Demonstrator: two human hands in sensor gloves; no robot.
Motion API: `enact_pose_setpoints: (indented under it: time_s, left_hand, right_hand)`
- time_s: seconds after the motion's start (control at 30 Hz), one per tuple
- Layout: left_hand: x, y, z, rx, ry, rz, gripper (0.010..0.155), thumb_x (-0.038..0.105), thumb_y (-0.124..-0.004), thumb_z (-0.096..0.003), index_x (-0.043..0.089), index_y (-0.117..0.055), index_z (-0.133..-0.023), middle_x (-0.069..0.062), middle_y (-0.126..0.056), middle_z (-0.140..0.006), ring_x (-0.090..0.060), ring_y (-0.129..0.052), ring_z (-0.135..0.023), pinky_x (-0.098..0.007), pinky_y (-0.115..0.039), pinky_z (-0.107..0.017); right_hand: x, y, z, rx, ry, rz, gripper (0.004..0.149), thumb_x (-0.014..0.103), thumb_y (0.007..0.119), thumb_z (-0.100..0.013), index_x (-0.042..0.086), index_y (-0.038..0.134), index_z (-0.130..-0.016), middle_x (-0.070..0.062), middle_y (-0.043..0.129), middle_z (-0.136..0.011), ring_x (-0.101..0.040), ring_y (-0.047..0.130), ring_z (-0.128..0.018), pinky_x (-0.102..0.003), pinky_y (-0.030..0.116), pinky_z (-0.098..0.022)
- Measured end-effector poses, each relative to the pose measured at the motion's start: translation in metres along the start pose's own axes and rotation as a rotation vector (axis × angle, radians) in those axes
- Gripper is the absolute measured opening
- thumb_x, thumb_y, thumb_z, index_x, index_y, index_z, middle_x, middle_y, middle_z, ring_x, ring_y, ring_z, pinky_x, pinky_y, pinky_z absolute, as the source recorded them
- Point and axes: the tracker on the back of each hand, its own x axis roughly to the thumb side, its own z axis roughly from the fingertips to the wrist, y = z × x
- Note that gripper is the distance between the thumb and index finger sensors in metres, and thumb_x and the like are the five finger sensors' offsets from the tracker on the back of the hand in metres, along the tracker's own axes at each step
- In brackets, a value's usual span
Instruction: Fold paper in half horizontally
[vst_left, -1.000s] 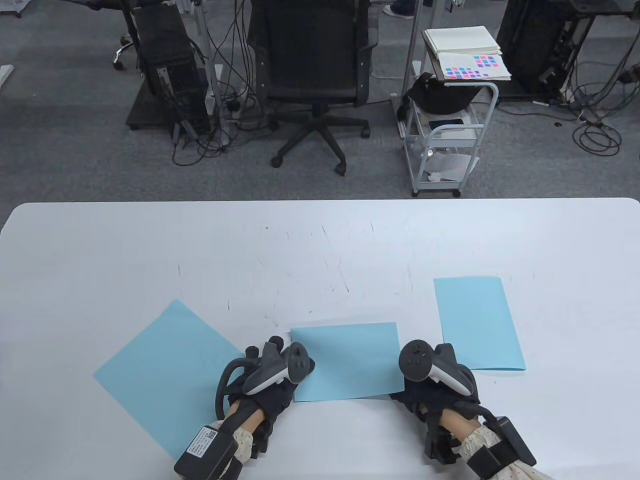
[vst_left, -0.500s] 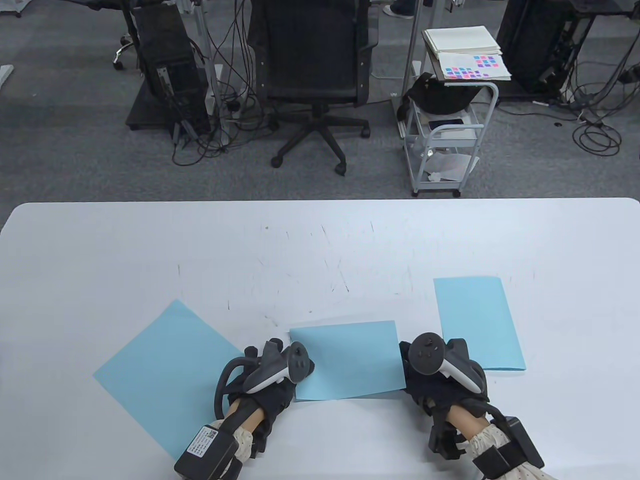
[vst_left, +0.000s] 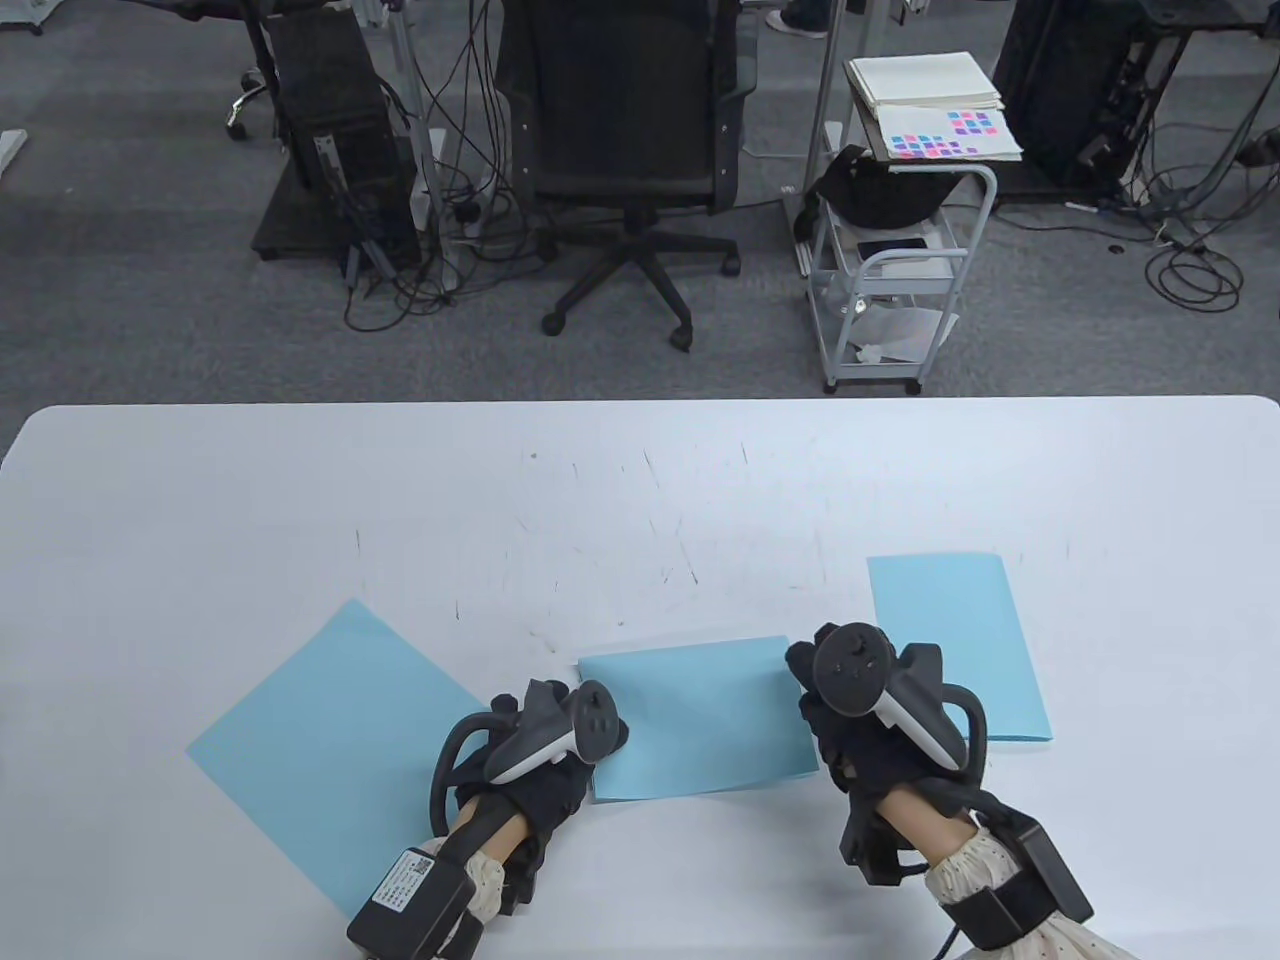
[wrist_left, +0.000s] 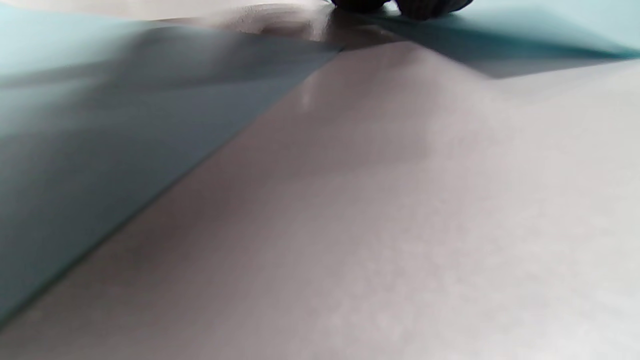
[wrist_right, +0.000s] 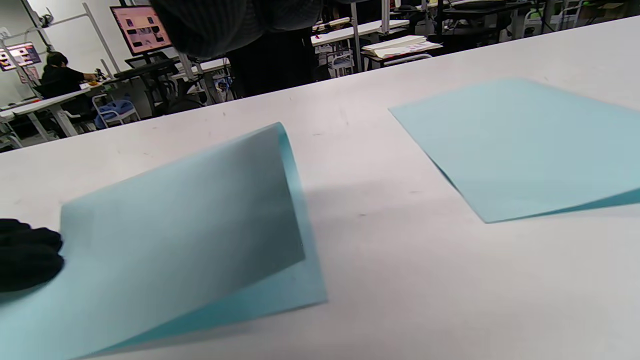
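Pressing down on the left edge of the folded paper (vst_left: 700, 715), the left hand (vst_left: 545, 745) pins it to the white table (vst_left: 640, 480); whether those fingers are spread or curled, I can't tell from above, since the tracker covers them. Over on the right edge of that same sheet sits the right hand (vst_left: 865, 715), and its finger position is hidden too. From the table view the folded paper looks flat, lying centre front between the hands. But the right wrist view tells more: its top flap (wrist_right: 185, 220) stands raised off the lower layer, the fold not pressed shut, with dark left fingertips (wrist_right: 25, 255) on its far end. Only blurred blue and table show in the left wrist view. Counting blue sheets: three. An unfolded sheet (vst_left: 330, 740) lies angled at left, the worked one in the middle, a finished folded sheet (vst_left: 955, 645) at right.
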Motion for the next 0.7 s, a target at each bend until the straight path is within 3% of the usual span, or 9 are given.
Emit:
enact_pose_setpoints:
  time_s: [0.13,0.3,0.4,0.47,0.7]
  left_hand:
    - [-0.001,0.000,-0.001,-0.020,-0.007,0.039,0.054,0.037,-0.063,-0.0500,0.061,-0.051,-0.097,0.030,-0.039,-0.116,-0.010,-0.032,-0.117,-0.055,-0.032,-0.089]
    - [-0.003,0.001,-0.001,-0.025,-0.016,0.066,0.055,0.034,-0.064,-0.0500,0.060,-0.053,-0.097,0.029,-0.041,-0.116,-0.010,-0.032,-0.118,-0.056,-0.031,-0.088]
    - [-0.005,0.002,-0.002,-0.036,-0.028,0.085,0.053,0.037,-0.062,-0.0500,0.060,-0.053,-0.097,0.029,-0.041,-0.116,-0.011,-0.031,-0.118,-0.056,-0.030,-0.088]
    - [-0.007,0.002,-0.002,-0.051,-0.042,0.101,0.053,0.041,-0.061,-0.0501,0.058,-0.052,-0.099,0.029,-0.040,-0.117,-0.011,-0.029,-0.118,-0.057,-0.029,-0.088]
    - [-0.009,0.003,-0.003,-0.065,-0.057,0.102,0.053,0.050,-0.058,-0.0496,0.057,-0.049,-0.101,0.029,-0.039,-0.117,-0.011,-0.029,-0.119,-0.057,-0.028,-0.089]
  right_hand:
    - [0.022,0.017,-0.012,0.055,-0.067,0.017,0.057,0.037,0.068,-0.051,0.037,0.051,-0.105,0.009,0.037,-0.119,-0.031,0.021,-0.109,-0.066,0.021,-0.075]
    - [0.051,0.069,-0.039,0.208,-0.156,0.051,0.061,0.045,0.068,-0.049,0.043,0.044,-0.105,0.016,0.027,-0.119,-0.027,0.009,-0.109,-0.065,0.011,-0.073]
    - [0.056,0.087,-0.050,0.242,-0.141,0.101,0.061,0.046,0.067,-0.049,0.045,0.042,-0.105,0.018,0.025,-0.118,-0.026,0.005,-0.108,-0.066,0.005,-0.071]
    - [0.056,0.094,-0.055,0.237,-0.098,0.136,0.060,0.047,0.067,-0.049,0.046,0.043,-0.104,0.019,0.026,-0.118,-0.027,0.003,-0.108,-0.066,0.000,-0.069]
    - [0.047,0.107,-0.062,0.271,-0.089,0.131,0.060,0.047,0.067,-0.049,0.047,0.041,-0.103,0.019,0.028,-0.118,-0.027,0.005,-0.108,-0.066,0.001,-0.070]
